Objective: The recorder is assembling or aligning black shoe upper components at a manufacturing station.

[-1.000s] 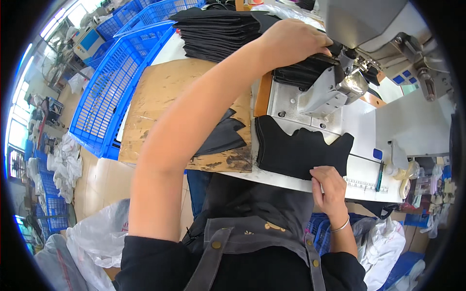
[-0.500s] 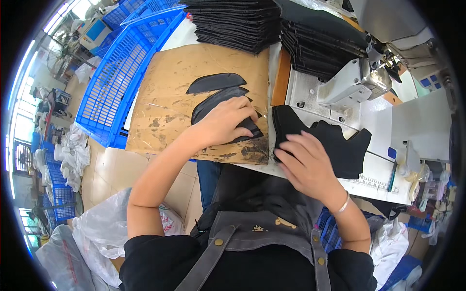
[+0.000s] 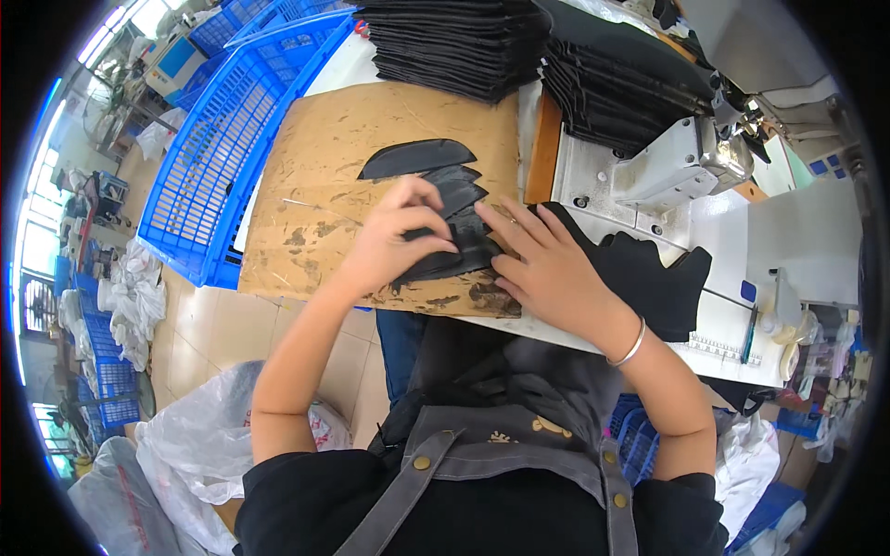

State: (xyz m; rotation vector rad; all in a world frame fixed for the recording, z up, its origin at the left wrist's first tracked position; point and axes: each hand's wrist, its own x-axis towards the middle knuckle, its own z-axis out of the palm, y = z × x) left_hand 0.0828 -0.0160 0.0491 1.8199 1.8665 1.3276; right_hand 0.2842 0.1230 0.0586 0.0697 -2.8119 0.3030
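Observation:
Several black curved fabric pieces [image 3: 452, 261] lie overlapping on a worn brown cardboard sheet [image 3: 306, 176]. My left hand [image 3: 400, 232] is over their left side, its fingers curled and the thumb and index tips close together; whether an edge is pinched between them cannot be made out. At the right side of the same pieces, my right hand [image 3: 556, 273] has its fingers spread, the tips at or on their edge. A separate black half-moon piece [image 3: 417, 159] lies flat just beyond. Partly behind my right hand is a larger black cut piece [image 3: 649, 283] with a notched edge.
Tall stacks of black fabric pieces [image 3: 454, 46] stand at the back. A sewing machine [image 3: 672, 167] occupies the right. Left of the cardboard is a blue plastic basket [image 3: 209, 171]. A ruler strip [image 3: 714, 349] and a thin teal tool [image 3: 749, 335] lie near the right front edge.
My right hand has moved left, from the notched black piece to the curved pieces. My left hand has drawn back slightly to the left and curled, uncovering more of them.

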